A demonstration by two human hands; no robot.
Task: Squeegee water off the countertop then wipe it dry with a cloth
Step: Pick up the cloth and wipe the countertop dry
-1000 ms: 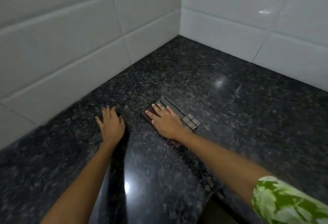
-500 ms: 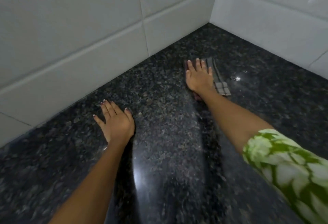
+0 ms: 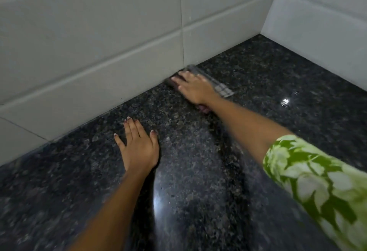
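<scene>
One speckled black granite countertop [image 3: 198,171] fills the view. Two bare hands lie on it: one left hand [image 3: 139,147], flat with its fingers spread, and one right hand [image 3: 195,88], palm down. There is one folded checked grey cloth [image 3: 220,88], under the right hand. Two white tiled walls meet in the corner: one long wall [image 3: 89,42] and one side wall [image 3: 321,22]. One green and white leaf-print sleeve [image 3: 317,181] shows, on the right arm. One bright glint of light [image 3: 285,101] sits on the stone.

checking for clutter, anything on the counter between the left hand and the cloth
Nothing: the head view shows only bare countertop between the left hand and the cloth.
</scene>
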